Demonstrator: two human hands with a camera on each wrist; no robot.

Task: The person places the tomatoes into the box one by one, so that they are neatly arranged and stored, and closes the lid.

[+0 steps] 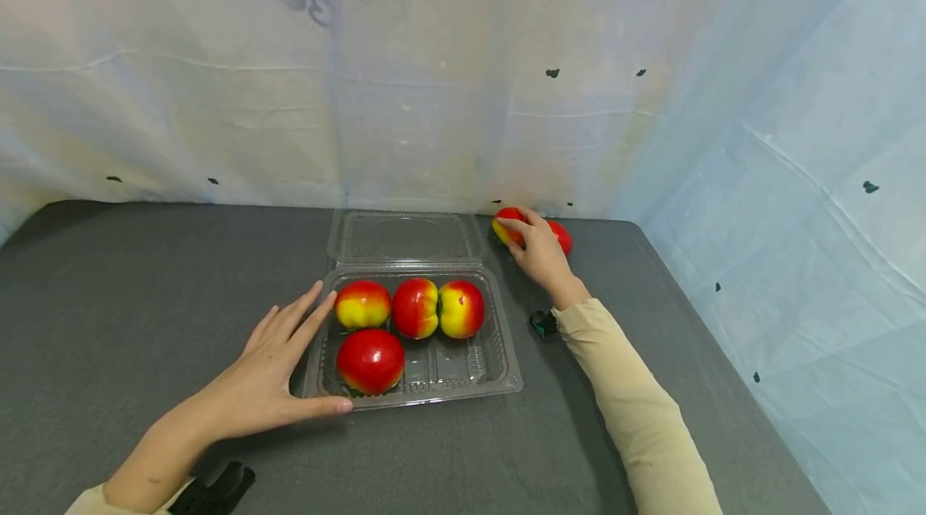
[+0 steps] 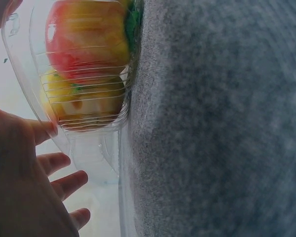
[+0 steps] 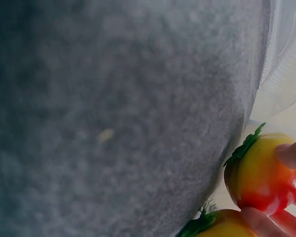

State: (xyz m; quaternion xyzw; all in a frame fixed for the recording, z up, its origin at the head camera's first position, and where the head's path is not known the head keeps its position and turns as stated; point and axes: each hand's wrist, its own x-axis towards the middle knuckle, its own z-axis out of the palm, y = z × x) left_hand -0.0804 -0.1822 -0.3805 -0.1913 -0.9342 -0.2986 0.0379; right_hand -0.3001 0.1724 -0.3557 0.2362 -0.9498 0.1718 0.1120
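A clear plastic clamshell box (image 1: pixel 499 370) lies with its lid (image 1: pixel 405 238) folded back. Inside its left and rear parts sit several glossy red-and-yellow tomatoes (image 1: pixel 370 361). My left hand (image 1: pixel 271 374) spreads its fingers and thumb along the box's left side, fingertips right at the rim. At the back right of the table, my right hand (image 1: pixel 541 251) has thumb and fingers around a tomato (image 3: pixel 261 173) with a green leafy calyx. Another tomato (image 1: pixel 560 238) lies just right of it, partly hidden behind the hand.
A dark grey table (image 1: pixel 145 282) carries everything. Pale plastic sheeting (image 1: pixel 434 97) hangs along the back edge and down the right side (image 1: pixel 817 242). Dark wrist straps (image 1: pixel 217 491) show at both wrists.
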